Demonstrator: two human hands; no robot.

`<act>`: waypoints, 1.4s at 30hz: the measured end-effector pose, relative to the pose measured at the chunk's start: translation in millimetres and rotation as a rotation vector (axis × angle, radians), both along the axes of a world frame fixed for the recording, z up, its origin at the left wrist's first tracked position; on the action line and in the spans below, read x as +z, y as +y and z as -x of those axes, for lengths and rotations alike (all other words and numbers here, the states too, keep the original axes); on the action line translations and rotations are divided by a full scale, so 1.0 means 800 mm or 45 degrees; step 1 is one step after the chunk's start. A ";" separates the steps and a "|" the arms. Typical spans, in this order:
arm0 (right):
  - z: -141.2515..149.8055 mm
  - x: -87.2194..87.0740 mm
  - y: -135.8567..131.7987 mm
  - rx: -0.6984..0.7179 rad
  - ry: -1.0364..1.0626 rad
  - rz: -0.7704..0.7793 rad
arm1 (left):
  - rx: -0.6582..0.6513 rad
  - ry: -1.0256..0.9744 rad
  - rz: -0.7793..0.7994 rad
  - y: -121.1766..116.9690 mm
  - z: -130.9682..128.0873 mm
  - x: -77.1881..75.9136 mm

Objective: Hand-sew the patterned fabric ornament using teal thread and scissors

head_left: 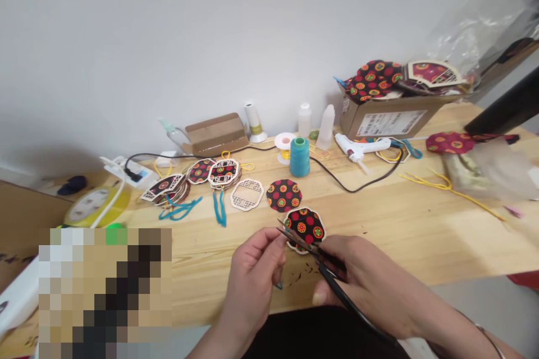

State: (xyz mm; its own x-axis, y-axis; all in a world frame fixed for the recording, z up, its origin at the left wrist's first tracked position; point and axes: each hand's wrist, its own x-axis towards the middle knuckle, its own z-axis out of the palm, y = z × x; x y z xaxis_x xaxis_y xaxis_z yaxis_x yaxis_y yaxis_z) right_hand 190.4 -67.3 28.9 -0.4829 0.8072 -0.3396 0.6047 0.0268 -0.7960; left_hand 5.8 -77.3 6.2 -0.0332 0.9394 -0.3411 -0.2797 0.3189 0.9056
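My right hand [357, 275] grips black-handled scissors [326, 269], whose blades are slightly apart and reach left toward my other fingertips. With fingers pinched, my left hand [259, 261] meets the blade tips; a short teal cord [278, 285] end shows below it, and the rest is hidden by the fingers. Just behind the blades lies a wooden-edged piece [309, 224] covered in black fabric with red and orange flower dots. Beyond it is a loose round of similar fabric [284, 195]. To the left sits a bare cut-out wooden frame [247, 194].
Farther back stand a teal thread spool [300, 158], a white glue gun [362, 146] and its black cable. Finished pieces [224, 173] with teal loops lie left. A cardboard box [387, 115] of fabric pieces stands back right. Yellow cord [455, 188] lies at right.
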 end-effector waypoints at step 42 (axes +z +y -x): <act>-0.144 -0.031 -0.004 -0.219 -0.875 -0.532 | 0.241 -0.256 0.048 0.024 0.020 0.017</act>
